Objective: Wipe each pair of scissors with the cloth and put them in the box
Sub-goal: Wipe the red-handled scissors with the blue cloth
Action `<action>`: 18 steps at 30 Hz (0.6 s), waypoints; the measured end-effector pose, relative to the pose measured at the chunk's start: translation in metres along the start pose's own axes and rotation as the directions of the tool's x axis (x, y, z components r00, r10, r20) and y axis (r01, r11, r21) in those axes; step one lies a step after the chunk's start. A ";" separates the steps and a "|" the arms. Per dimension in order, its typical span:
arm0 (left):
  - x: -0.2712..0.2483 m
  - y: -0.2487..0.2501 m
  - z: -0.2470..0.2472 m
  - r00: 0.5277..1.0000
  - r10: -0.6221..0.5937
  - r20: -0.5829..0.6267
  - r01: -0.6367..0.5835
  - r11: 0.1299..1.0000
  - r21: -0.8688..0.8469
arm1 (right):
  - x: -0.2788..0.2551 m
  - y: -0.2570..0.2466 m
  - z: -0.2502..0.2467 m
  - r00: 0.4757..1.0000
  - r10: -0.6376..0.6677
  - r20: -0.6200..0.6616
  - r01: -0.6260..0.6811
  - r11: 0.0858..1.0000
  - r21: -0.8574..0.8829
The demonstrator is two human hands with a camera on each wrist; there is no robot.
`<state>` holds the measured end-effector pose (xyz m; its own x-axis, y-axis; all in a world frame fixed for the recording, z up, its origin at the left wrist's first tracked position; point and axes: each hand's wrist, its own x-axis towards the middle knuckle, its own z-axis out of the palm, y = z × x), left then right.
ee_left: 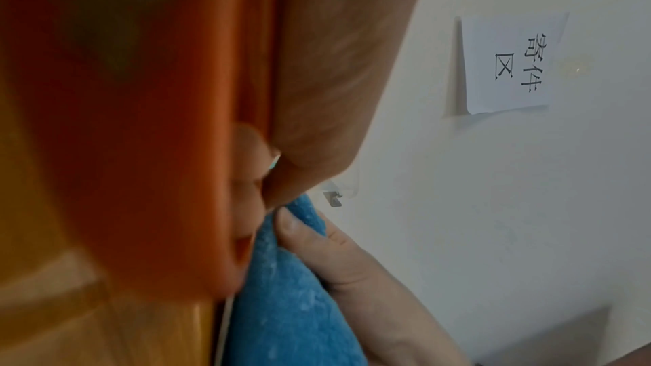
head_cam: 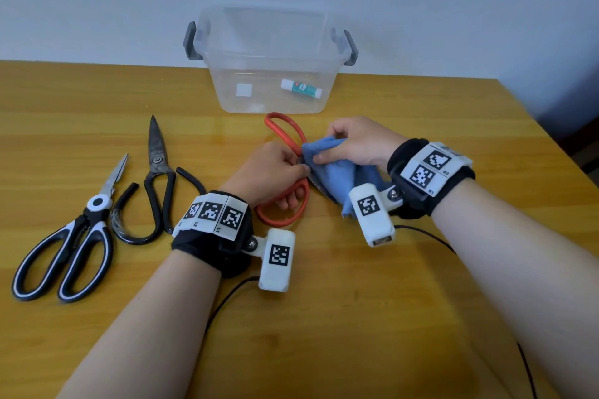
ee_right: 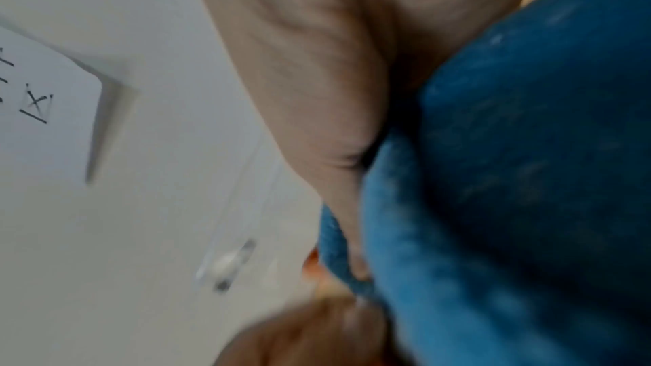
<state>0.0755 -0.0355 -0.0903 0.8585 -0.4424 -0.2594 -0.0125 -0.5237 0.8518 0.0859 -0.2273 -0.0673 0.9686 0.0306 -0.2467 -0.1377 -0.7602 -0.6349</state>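
Note:
My left hand point(head_cam: 275, 172) grips the orange-handled scissors point(head_cam: 285, 126) by their loops, fingers through the lower loop point(head_cam: 298, 204). My right hand point(head_cam: 353, 146) pinches the blue cloth point(head_cam: 330, 168), which is wrapped round the blades, so the blades are mostly hidden. In the left wrist view the orange handle point(ee_left: 141, 121) fills the left side, with the cloth point(ee_left: 281, 288) and a right thumb below. The cloth point(ee_right: 511, 177) fills the right wrist view. The clear box point(head_cam: 227, 42) stands behind, open.
Two more pairs lie at the left of the wooden table point(head_cam: 356, 301): black-and-white scissors point(head_cam: 74, 243) and black iron shears point(head_cam: 157, 178). The box holds a small tube point(head_cam: 301, 88). Its grey latches stick out at both ends. A paper sign point(ee_left: 511, 66) hangs on the wall.

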 end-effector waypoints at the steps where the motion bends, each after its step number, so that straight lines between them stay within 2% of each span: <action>1: 0.000 0.000 0.000 1.000 0.001 -0.003 -0.001 1.000 -0.001 | 0.000 -0.002 0.003 1.000 -0.011 0.022 0.011 1.000 -0.001; 7: 0.000 -0.001 -0.001 1.000 0.000 0.009 0.000 1.000 0.017 | 0.008 0.014 -0.004 0.984 0.055 -0.169 -0.054 0.999 0.008; 10: 0.001 -0.001 -0.001 1.000 0.015 0.008 -0.015 1.000 0.023 | 0.005 0.007 -0.003 0.997 0.031 -0.064 -0.026 0.997 0.073; 12: 0.001 -0.002 -0.002 1.000 0.020 -0.001 -0.020 0.999 0.025 | 0.001 0.002 0.002 1.000 0.000 0.005 0.000 0.999 0.034; 13: 0.001 -0.002 -0.002 1.000 0.023 -0.001 -0.023 0.999 0.030 | 0.001 0.003 0.004 1.000 -0.007 -0.001 0.007 1.000 0.023; 18: -0.002 -0.002 -0.002 1.000 0.018 0.011 -0.019 0.999 0.031 | 0.010 0.017 -0.002 0.978 0.066 -0.196 -0.071 0.997 -0.019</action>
<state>0.0752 -0.0325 -0.0903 0.8523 -0.4600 -0.2489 -0.0445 -0.5379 0.8418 0.0936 -0.2408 -0.0789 0.9792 -0.1469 -0.1397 -0.2018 -0.7726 -0.6020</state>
